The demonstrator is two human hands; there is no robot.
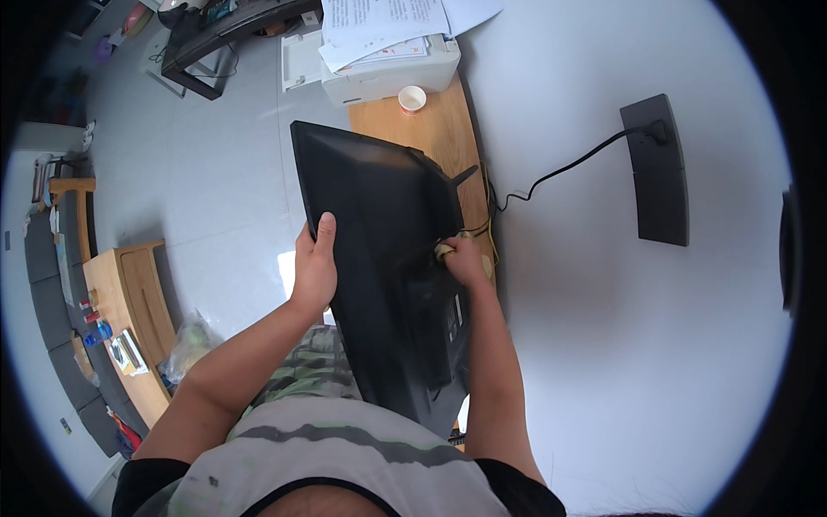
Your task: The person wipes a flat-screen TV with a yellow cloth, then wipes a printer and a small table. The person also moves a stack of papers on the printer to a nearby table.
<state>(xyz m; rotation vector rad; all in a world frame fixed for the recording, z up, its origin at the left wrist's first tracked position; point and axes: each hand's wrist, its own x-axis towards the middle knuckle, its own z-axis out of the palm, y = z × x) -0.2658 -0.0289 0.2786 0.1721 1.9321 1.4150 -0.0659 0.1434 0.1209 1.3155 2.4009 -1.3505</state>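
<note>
A black flat-screen television (381,258) stands on edge before me, its back facing the wall. My left hand (315,274) grips its front-side edge, thumb over the rim. Behind the set, my right hand (466,263) holds a crumpled yellowish cloth (444,251) against the lower part of the rear housing. The right fingers are partly hidden. A dark support foot (466,174) sticks out near the far end of the set, over the wooden cabinet top (426,139). Thin black and yellow cables (489,213) run close by the right hand.
A paper cup (412,100) and a white printer (394,77) topped with papers (387,26) occupy the cabinet's far end. A black power cord (575,161) runs to a dark wall socket panel (656,171). Leftward stand a wooden coffee table (132,291) and a grey sofa (55,310).
</note>
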